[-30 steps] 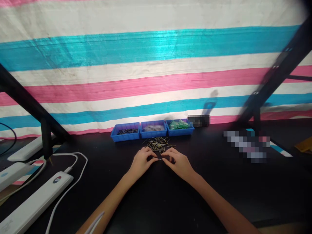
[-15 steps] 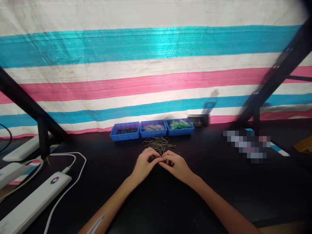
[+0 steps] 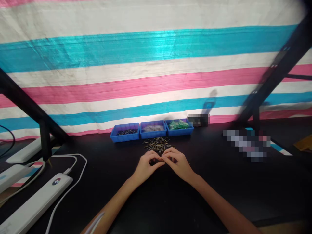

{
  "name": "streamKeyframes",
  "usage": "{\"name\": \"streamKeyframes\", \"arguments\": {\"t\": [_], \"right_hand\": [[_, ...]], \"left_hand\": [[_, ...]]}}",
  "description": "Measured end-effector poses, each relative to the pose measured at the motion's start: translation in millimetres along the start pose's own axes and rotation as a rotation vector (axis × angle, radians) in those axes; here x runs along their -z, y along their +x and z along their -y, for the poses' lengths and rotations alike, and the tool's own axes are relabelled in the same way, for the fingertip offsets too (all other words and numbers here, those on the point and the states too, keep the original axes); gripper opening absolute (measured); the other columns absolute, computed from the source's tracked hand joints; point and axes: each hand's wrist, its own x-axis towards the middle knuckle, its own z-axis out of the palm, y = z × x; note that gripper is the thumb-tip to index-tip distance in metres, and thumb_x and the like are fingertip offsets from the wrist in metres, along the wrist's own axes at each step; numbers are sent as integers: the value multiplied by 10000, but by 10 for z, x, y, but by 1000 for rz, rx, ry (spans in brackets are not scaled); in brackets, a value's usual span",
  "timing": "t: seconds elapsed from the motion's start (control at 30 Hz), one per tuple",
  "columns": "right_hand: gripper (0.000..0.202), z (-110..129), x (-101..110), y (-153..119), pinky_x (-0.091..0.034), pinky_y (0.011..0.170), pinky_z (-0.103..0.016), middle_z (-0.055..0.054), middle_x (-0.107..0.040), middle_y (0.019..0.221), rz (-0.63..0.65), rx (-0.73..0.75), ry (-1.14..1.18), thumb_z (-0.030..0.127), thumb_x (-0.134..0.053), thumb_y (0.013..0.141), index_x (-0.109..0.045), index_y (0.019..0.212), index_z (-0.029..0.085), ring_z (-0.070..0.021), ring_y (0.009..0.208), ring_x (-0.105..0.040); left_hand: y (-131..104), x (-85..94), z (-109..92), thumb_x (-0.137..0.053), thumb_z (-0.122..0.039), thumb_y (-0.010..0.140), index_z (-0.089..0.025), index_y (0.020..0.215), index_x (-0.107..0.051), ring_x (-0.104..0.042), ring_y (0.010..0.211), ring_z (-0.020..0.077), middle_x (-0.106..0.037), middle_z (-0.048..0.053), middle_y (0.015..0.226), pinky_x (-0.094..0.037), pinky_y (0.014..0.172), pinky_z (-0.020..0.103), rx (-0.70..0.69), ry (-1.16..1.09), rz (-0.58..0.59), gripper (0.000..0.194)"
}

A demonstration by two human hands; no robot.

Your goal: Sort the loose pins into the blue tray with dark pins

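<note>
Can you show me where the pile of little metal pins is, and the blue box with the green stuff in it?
pile of pins [image 3: 158, 144], head view, on the middle of the loose heap.
blue tray with green pieces [image 3: 180, 131], head view, on its front wall.

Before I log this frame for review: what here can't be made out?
- Head view: what the left hand and right hand pinch between their meeting fingertips; too small, covered by fingers.
- Middle blue tray: greyish contents, too small to tell.
- Two pixelated patches hide what lies there.
- White devices: cut off by the left edge.
</note>
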Motion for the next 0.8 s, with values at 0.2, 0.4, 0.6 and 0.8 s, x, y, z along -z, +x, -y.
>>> {"name": "streamKeyframes", "arguments": {"t": [0.2,0.4,0.6,0.8], "right_hand": [[144,-5,5,2,-413,506,-222,-40,-594,853,-25,16,-4,302,-571,794,-670,814,200,-87,581,-494],[127,-12,-21,-6,-400,489,-217,-35,-589,872,7,0,-8,274,-566,790,-659,852,214,-79,566,-489],[117,-11,-21,-4,-399,495,-218,-35,-590,863,3,7,-11,271,-554,797,-647,824,206,-84,583,-497],[93,-20,-10,12,-403,486,-210,-33,-588,846,-54,-11,17,258,-555,789,-616,808,190,-85,585,-502]], "left_hand": [[18,18,-15,-608,-345,754,-174,763,-643,-482,657,117,-573,20,744,-390,583,231,-2,1,-34,175],[3,-3,-8,-593,-316,762,-177,790,-644,-502,687,126,-584,27,764,-383,567,228,-8,24,-8,150],[-2,-2,-11,-588,-289,756,-182,782,-642,-509,690,128,-591,25,762,-381,565,232,-13,31,-9,122],[2,6,-41,-587,-258,750,-187,814,-644,-489,683,123,-594,18,759,-377,577,237,-10,14,2,111]]}}
